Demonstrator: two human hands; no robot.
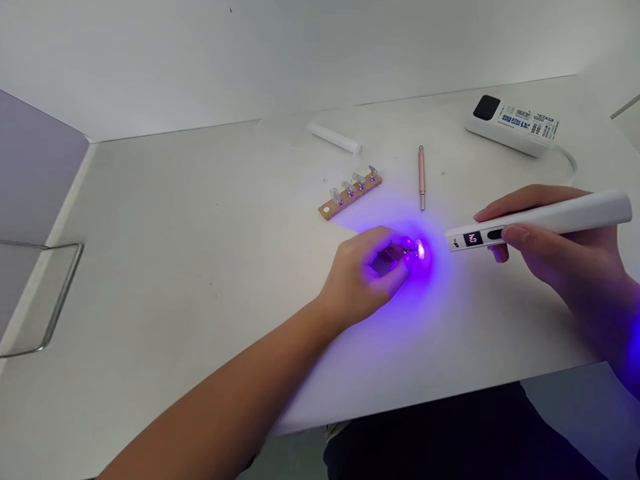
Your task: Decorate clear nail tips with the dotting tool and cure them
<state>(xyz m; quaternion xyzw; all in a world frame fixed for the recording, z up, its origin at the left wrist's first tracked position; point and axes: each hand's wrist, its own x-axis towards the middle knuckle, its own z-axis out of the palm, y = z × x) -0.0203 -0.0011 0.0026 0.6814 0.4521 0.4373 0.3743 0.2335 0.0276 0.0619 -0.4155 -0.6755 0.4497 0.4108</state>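
Between the fingertips of my left hand [367,270] is a small metal holder with a nail tip [420,250] on its end, glowing violet. My right hand [565,247] is wrapped around a white handheld UV nail lamp [560,217], thumb by its dark button and small lit display. The lamp's head points left at the nail tip, a short gap away, and violet light spreads over the tabletop. Beyond my left hand, a wooden display strip [327,211] carries several clear nail tips [349,189] on small metal stands.
A pink pen-like tool [421,177] lies beyond the lit area. A white tube [334,138] rests behind the wooden strip. At the back right is a white box-shaped device [515,125] with a label and cable. A metal wire frame [63,300] stands at the left edge.
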